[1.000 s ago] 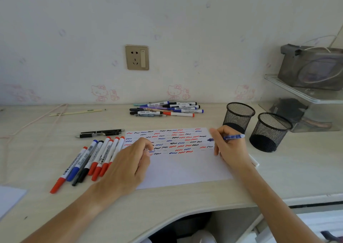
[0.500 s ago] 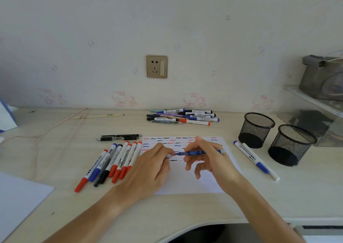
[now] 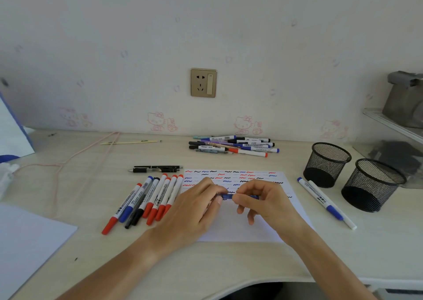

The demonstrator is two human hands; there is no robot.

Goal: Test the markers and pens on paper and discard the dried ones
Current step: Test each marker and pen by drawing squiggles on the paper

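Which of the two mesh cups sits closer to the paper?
The far mesh cup, the one nearer the wall. The other mesh cup stands farther right, toward the desk's front edge.

1. White sheet of paper (image 3: 238,228) carries rows of red, blue and black squiggles.
2. Left of the paper, white whiteboard markers (image 3: 146,199) have red, blue and black caps.
3. Right of the paper, two black wire-mesh cups (image 3: 326,164).
4. Pale wood-grain bench (image 3: 96,185).
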